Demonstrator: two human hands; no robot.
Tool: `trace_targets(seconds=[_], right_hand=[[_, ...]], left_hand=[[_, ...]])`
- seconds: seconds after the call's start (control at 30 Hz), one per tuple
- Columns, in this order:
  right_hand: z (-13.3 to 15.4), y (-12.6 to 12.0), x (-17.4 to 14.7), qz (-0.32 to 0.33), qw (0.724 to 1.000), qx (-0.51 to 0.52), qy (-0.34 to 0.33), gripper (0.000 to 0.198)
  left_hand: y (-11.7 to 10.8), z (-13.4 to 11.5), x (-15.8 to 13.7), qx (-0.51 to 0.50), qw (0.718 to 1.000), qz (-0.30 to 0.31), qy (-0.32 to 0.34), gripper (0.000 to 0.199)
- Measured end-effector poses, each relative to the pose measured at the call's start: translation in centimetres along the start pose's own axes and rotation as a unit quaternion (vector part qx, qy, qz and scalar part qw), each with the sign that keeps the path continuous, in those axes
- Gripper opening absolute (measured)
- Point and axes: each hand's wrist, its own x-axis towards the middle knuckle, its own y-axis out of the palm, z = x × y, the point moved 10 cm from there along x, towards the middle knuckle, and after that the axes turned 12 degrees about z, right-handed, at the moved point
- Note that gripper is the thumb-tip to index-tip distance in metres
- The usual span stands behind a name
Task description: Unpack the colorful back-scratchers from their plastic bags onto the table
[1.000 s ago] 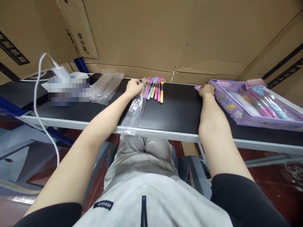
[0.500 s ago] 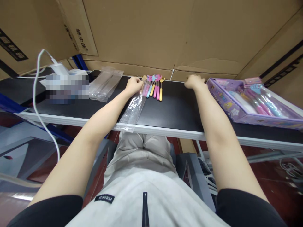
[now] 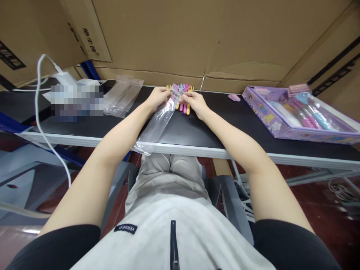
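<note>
My left hand (image 3: 159, 96) pinches one side of a clear plastic bag (image 3: 158, 125), whose long lower part slants down over the table's front edge. The fingers of my right hand (image 3: 196, 103) are closed on the bag's upper end, close to my left hand. Behind and between the hands lie several small back scratchers (image 3: 185, 108) with claw-like heads and pink, yellow and blue colouring. The bag and my fingers partly cover them.
A purple display box (image 3: 281, 125) with bagged colourful sticks stands at right. A small pink packet (image 3: 234, 97) lies beside it. More clear bags (image 3: 123, 95) are at left, near a white charger (image 3: 66, 78) and cable. Cardboard (image 3: 168, 41) walls the back.
My right hand has come left from beside the purple box to the bag, exposing the small pink packet. The bag's upper end is now between both hands.
</note>
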Motion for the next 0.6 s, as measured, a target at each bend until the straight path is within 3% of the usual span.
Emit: trace_targets(seconds=[0.17, 0.33, 0.47, 0.6], right_hand=[[0.8, -1.1, 0.0, -0.040, 0.999, 0.021, -0.012, 0.034], [1.5, -2.4, 0.1, -0.083, 0.996, 0.018, -0.034, 0.031], [1.9, -4.4, 0.2, -0.136, 0.990, 0.002, -0.038, 0.029], [2.2, -7.2, 0.5, -0.187, 0.981, -0.020, -0.042, 0.028]], left_hand=[[1.0, -0.2, 0.1, -0.003, 0.999, 0.041, 0.016, 0.015], [1.3, -0.9, -0.3, 0.003, 0.999, 0.047, 0.027, 0.018], [1.8, -1.1, -0.6, 0.013, 0.997, 0.066, 0.028, 0.039], [2.8, -1.8, -0.6, 0.025, 0.991, 0.097, 0.085, 0.065]])
